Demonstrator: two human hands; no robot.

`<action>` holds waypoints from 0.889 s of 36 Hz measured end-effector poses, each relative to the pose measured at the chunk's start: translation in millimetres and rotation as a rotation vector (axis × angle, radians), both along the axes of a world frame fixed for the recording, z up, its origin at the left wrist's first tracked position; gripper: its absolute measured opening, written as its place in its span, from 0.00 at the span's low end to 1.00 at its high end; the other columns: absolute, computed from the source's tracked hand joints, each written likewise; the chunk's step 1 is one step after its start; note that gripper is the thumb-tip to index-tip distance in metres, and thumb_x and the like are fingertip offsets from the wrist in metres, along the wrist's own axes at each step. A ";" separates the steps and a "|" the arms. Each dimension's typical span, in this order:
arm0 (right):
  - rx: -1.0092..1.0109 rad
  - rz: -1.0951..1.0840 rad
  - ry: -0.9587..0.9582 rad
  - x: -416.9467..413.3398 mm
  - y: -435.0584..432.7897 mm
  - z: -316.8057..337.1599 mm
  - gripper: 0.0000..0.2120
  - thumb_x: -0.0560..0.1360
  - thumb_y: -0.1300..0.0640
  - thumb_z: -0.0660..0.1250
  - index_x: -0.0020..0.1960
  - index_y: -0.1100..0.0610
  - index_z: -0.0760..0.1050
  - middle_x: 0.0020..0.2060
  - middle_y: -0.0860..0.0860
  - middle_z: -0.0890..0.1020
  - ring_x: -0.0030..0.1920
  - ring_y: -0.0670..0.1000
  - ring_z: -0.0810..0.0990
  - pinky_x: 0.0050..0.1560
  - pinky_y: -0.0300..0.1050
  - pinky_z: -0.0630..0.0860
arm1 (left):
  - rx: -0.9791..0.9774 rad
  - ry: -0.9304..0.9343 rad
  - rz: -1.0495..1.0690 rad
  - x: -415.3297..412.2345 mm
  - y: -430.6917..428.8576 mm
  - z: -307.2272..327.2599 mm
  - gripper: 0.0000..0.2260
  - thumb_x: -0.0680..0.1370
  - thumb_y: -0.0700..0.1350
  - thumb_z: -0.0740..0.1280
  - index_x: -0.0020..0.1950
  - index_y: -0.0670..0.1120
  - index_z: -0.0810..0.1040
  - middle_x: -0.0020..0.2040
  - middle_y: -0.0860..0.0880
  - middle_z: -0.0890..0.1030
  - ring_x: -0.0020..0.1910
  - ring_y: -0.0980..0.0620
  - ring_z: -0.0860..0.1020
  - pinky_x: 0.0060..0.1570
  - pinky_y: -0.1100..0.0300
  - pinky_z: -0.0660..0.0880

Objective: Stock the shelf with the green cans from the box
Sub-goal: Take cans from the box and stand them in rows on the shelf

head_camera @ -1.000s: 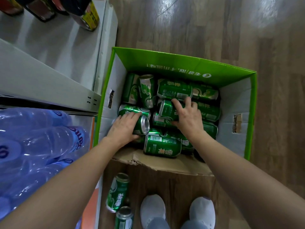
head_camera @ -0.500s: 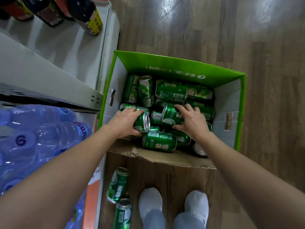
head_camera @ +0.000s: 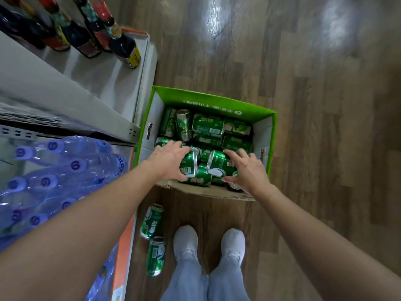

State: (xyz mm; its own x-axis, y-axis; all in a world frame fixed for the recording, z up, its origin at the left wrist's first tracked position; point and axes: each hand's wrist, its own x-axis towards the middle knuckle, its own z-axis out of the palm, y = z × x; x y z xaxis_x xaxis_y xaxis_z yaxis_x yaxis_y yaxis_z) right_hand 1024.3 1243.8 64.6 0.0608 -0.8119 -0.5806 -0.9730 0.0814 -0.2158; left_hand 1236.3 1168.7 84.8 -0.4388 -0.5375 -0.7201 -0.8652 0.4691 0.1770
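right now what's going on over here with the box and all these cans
A person stands over a green box on the floor beside the shelf, both hands inside it. The left hand grips one green can and the right hand grips a second can, among many more lying in the box. Near the shoes lie two loose cans.

Bottle caps [head_camera: 53,146] show a 6 or 9.
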 end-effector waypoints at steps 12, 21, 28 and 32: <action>0.004 0.091 0.003 -20.4 17.3 139.1 0.38 0.71 0.41 0.69 0.75 0.45 0.53 0.64 0.51 0.68 0.60 0.57 0.70 0.57 0.50 0.70 | 0.006 -0.013 0.035 -5.6 24.9 133.2 0.40 0.71 0.58 0.70 0.75 0.50 0.54 0.72 0.46 0.61 0.71 0.45 0.59 0.67 0.43 0.62; 0.019 0.140 0.003 -22.5 19.1 256.4 0.38 0.71 0.41 0.70 0.75 0.44 0.54 0.63 0.50 0.69 0.60 0.56 0.70 0.56 0.49 0.70 | 0.005 -0.055 0.019 -2.3 37.1 237.3 0.39 0.71 0.56 0.71 0.76 0.51 0.54 0.74 0.45 0.57 0.74 0.45 0.55 0.68 0.42 0.58; 0.001 0.189 -0.018 -11.1 17.3 325.7 0.39 0.70 0.42 0.70 0.75 0.44 0.55 0.63 0.51 0.69 0.59 0.56 0.70 0.56 0.50 0.70 | -0.070 -0.033 0.062 5.7 40.8 302.0 0.39 0.70 0.58 0.71 0.75 0.52 0.55 0.69 0.46 0.63 0.69 0.45 0.61 0.65 0.44 0.61; -0.004 0.191 -0.033 -3.2 17.6 361.7 0.39 0.70 0.42 0.70 0.75 0.44 0.54 0.63 0.51 0.69 0.59 0.56 0.69 0.56 0.50 0.70 | -0.075 0.010 0.103 13.5 45.5 335.7 0.39 0.69 0.58 0.71 0.75 0.52 0.56 0.69 0.47 0.63 0.69 0.46 0.61 0.66 0.44 0.61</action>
State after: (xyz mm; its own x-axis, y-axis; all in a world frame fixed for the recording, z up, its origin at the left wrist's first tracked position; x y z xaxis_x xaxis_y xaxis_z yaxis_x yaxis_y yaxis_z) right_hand 1021.2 1261.3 426.4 0.2329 -0.7862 -0.5725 -0.9632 -0.1050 -0.2476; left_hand 1249.8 1214.2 420.5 -0.3855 -0.6325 -0.6718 -0.9078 0.3901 0.1537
